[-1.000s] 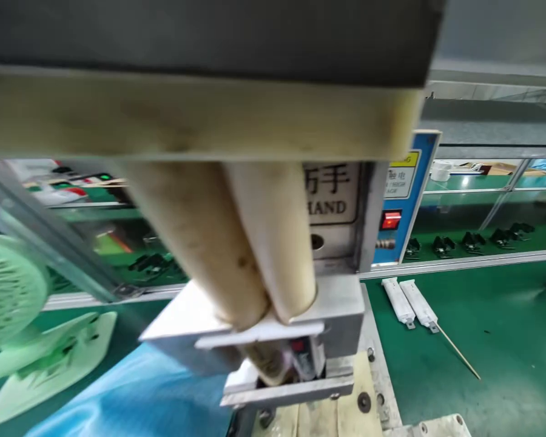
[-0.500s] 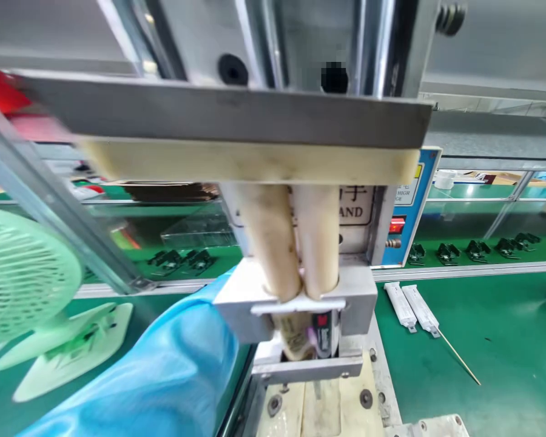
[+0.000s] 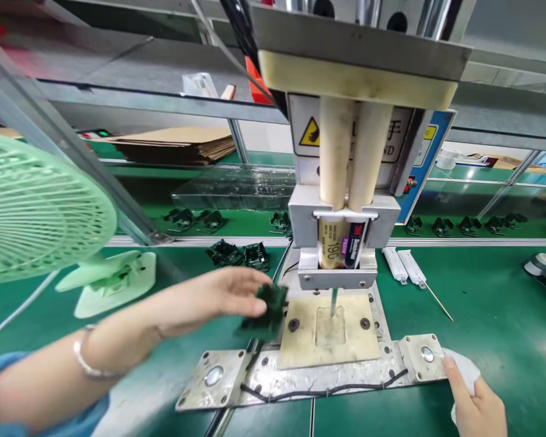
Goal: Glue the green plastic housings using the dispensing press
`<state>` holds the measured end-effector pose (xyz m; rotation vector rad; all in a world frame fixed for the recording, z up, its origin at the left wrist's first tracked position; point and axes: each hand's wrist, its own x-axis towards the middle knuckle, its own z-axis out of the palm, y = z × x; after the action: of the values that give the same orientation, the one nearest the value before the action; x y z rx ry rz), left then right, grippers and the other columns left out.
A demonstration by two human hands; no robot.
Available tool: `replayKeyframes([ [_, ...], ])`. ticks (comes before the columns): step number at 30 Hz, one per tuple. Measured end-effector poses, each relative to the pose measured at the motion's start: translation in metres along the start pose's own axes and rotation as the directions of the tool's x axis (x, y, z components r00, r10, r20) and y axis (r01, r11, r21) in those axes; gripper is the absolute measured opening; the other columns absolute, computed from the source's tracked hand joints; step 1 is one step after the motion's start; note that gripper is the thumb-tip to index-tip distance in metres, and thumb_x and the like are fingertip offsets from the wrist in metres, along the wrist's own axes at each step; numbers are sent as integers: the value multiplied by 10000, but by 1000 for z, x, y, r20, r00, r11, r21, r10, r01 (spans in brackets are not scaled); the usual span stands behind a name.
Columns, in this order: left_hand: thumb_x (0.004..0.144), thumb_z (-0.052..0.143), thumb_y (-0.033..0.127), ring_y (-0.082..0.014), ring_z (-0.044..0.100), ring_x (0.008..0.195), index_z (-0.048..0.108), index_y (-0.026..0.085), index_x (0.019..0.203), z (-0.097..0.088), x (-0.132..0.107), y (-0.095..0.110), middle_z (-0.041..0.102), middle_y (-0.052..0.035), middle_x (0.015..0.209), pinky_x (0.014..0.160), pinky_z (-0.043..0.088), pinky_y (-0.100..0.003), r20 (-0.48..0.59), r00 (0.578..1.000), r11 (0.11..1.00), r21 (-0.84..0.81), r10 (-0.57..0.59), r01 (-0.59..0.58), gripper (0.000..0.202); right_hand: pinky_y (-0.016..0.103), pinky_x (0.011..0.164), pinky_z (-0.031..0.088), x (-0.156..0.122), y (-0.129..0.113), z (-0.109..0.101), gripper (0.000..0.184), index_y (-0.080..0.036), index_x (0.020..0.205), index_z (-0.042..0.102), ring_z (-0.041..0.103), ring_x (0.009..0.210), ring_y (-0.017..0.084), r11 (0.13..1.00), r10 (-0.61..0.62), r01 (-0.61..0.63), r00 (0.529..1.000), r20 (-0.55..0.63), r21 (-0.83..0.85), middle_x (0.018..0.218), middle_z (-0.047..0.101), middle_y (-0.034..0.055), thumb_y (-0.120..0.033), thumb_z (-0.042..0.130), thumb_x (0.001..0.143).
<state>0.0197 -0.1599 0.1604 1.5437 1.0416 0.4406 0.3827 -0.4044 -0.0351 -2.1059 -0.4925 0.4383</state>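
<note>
My left hand (image 3: 227,297) is left of the dispensing press, its fingers closed on a small dark plastic part (image 3: 272,309) blurred by motion. At the lower right, my right hand (image 3: 477,406) pinches a crumpled white wipe (image 3: 465,370) beside the right button block (image 3: 423,358). Between the hands stands the press, with a twin adhesive cartridge (image 3: 341,243) clamped upright and two cream plungers (image 3: 357,152) above it. A thin nozzle (image 3: 333,300) points down at the recess of a cream fixture plate (image 3: 295,352).
More dark parts (image 3: 257,256) lie behind my left hand, others along the back ledge. A green fan (image 3: 40,206) stands at left. Two white tubes (image 3: 403,267) and a wooden stick (image 3: 439,302) lie at right. A black cable (image 3: 300,397) crosses the metal base.
My left arm has drawn back from behind the press, and its hand now shows with a dark part. My right hand and the wipe have come into view. The camera view has shifted.
</note>
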Motion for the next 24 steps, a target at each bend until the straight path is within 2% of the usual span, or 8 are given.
replayKeyframes([
  [1,604,883,352,-246,713,950,697,140,1002,13,-7,-10,760,-85,982,849,554,-350,215,965,982,-83,-148,170,488,372,757,558,1,0,0,700,-186,927,780,680,932,363,1000,11,-11,1000,-8,-4,912,759,79,-808,632,642],
  [3,561,910,329,-229,705,934,684,135,993,41,-15,-27,745,-93,987,838,541,-307,340,913,932,-196,-228,306,525,373,751,549,1,-1,1,717,-185,927,776,674,954,364,1000,14,-14,1000,-16,0,944,759,80,-820,630,629],
  [6,514,933,310,-203,683,873,660,134,925,75,-8,-37,722,-79,925,815,530,-293,359,913,911,-279,-194,304,524,363,758,547,2,-3,2,730,-171,929,773,675,968,360,999,-22,23,1000,-10,29,960,758,88,-822,629,630],
  [9,509,927,351,-194,667,854,616,143,951,88,15,-37,693,-66,925,844,530,-339,350,930,937,-276,-108,213,579,360,820,535,2,-2,4,732,-154,955,771,664,1010,359,997,-45,44,999,10,60,987,755,93,-808,625,660],
  [14,509,913,313,-163,600,791,526,192,1020,93,43,-50,589,14,861,817,506,-352,216,976,986,-162,11,25,652,342,741,534,2,0,3,688,-153,976,778,670,919,340,999,-10,8,1000,26,48,938,756,87,-762,646,683],
  [18,606,836,311,-217,594,854,518,196,1153,96,37,-59,589,-20,897,864,498,-405,155,984,995,35,91,-97,642,319,678,526,3,2,2,660,-151,943,779,667,890,332,998,18,-20,1000,20,60,862,750,90,-740,674,663],
  [21,649,799,423,-312,587,1067,522,206,1289,85,23,-52,591,-115,1150,944,501,-456,153,977,921,338,150,-195,730,309,668,525,4,2,1,669,-152,941,771,665,907,329,997,60,-60,998,1,52,932,752,96,-736,684,626],
  [24,650,755,565,-385,389,1367,507,223,1382,57,3,-50,426,-146,1464,1134,369,-492,0,981,844,508,196,-169,845,303,663,523,6,-2,0,682,-160,941,764,659,908,323,998,52,-53,998,23,43,977,748,95,-742,673,597],
])
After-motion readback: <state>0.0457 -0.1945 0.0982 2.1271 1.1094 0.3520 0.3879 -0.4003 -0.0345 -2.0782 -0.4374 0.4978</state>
